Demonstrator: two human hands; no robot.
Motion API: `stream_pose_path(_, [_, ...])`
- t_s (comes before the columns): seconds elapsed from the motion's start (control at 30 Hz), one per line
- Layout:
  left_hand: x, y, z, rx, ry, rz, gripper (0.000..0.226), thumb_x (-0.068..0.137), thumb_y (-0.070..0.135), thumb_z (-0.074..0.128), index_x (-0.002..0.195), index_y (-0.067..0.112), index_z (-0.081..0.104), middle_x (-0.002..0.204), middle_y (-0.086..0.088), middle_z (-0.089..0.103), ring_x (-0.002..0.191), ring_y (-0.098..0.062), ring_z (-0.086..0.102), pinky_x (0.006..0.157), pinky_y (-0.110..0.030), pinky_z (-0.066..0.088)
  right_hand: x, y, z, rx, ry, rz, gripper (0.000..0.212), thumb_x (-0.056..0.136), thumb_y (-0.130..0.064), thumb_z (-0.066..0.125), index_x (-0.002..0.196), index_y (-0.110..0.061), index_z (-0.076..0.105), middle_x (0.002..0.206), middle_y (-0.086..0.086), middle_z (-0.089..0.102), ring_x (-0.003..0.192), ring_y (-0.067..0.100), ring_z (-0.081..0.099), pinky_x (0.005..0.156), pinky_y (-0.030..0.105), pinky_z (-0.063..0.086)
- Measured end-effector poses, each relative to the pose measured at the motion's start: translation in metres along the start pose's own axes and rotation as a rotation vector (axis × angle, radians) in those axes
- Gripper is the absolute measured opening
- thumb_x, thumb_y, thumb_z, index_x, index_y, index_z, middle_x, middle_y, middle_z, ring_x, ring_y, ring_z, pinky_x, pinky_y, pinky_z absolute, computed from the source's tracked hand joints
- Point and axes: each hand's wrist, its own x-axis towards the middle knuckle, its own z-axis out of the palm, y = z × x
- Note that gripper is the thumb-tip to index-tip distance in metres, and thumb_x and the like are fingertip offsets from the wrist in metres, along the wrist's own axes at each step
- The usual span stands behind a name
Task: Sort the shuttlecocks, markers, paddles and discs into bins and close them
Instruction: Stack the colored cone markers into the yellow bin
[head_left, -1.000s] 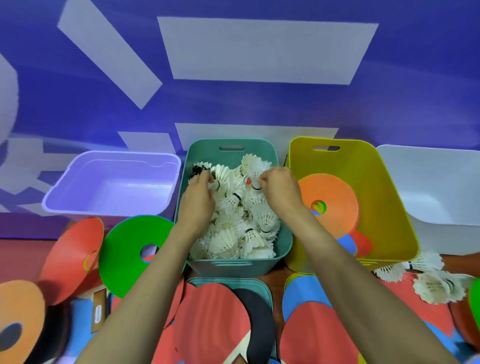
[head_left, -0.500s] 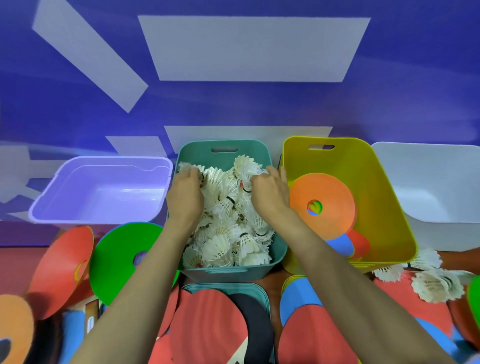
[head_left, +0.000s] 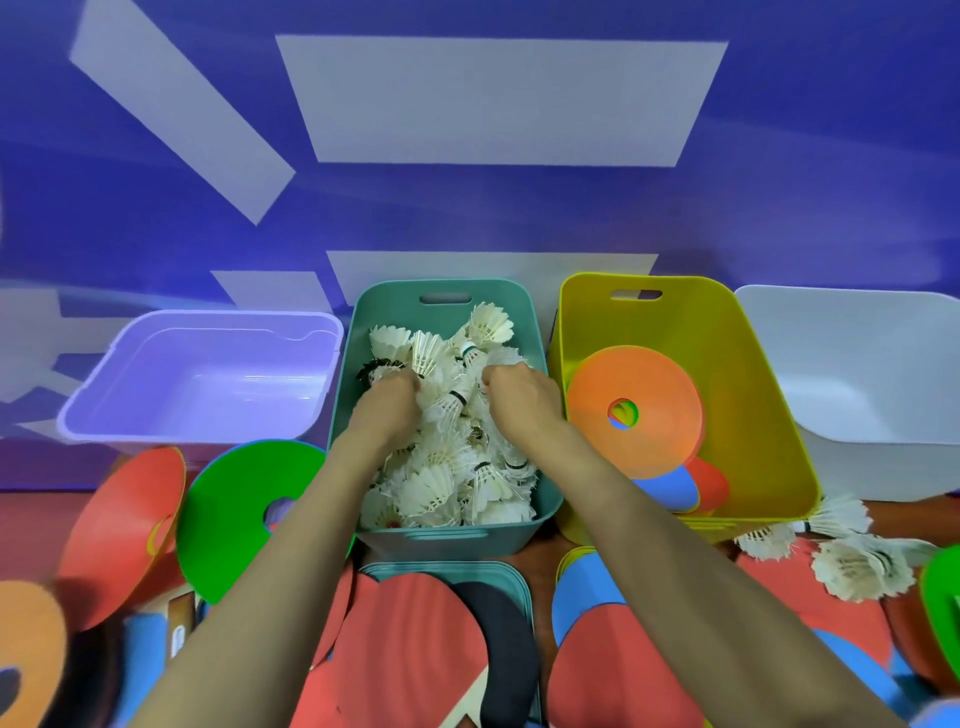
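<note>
Sunk deeper, left hand (head_left: 388, 401), right hand (head_left: 519, 394); each grip clenched on white feathery shuttlecocks (head_left: 432, 484) (teal bin (head_left: 447, 543))

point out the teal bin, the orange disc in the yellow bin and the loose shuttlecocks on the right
teal bin (head_left: 395, 306), head view, far wall
orange disc (head_left: 660, 384), head view, face right of its hole
loose shuttlecocks (head_left: 852, 571), head view, feather skirt of the biggest

no legible text (box label (head_left: 178, 635) blurred)
</note>
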Motion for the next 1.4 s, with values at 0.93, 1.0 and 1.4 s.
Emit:
stream_pose_path(0.93, [-0.253, 0.143, 0.119, -0.405, 0.388, 0.442, 0.022, 0.09, 0.014, 0.042, 0.102, 0.015, 0.061, 0.108, 0.001, 0.055, 0.1, -0.018, 0.057, 0.08, -0.035, 0.047, -0.275, 0.152, 0.012, 0.604, 0.382, -0.041, 0.04, 0.089, -0.022, 0.052, 0.128, -0.014, 0.05, 0.12, 0.002, 0.055, 0.112, 0.014, 0.051, 0.093, 0.024, 0.042])
stream_pose_path(1.0, [-0.264, 0.15, 0.139, -0.378, 0.319, 0.4, 0.025, 0.087, 0.017, 0.04, 0.101, 0.018, 0.06, 0.107, 0.004, 0.055, 0.1, -0.017, 0.057, 0.081, -0.032, 0.046, -0.29, 0.171, 0.026, 0.591, 0.305, 0.004, 0.042, 0.089, -0.03, 0.048, 0.126, -0.012, 0.051, 0.122, 0.004, 0.055, 0.112, 0.02, 0.053, 0.092, 0.031, 0.046])
stream_pose_path(1.4, [-0.291, 0.238, 0.233, -0.369, -0.222, 0.307, 0.03, 0.087, 0.013, 0.059, 0.117, 0.014, 0.058, 0.118, -0.004, 0.053, 0.109, -0.022, 0.054, 0.093, -0.03, 0.042, -0.36, 0.278, 0.066, 0.347, 0.181, 0.234, 0.03, 0.079, -0.008, 0.059, 0.107, -0.001, 0.063, 0.108, 0.019, 0.06, 0.103, 0.039, 0.056, 0.091, 0.045, 0.045])
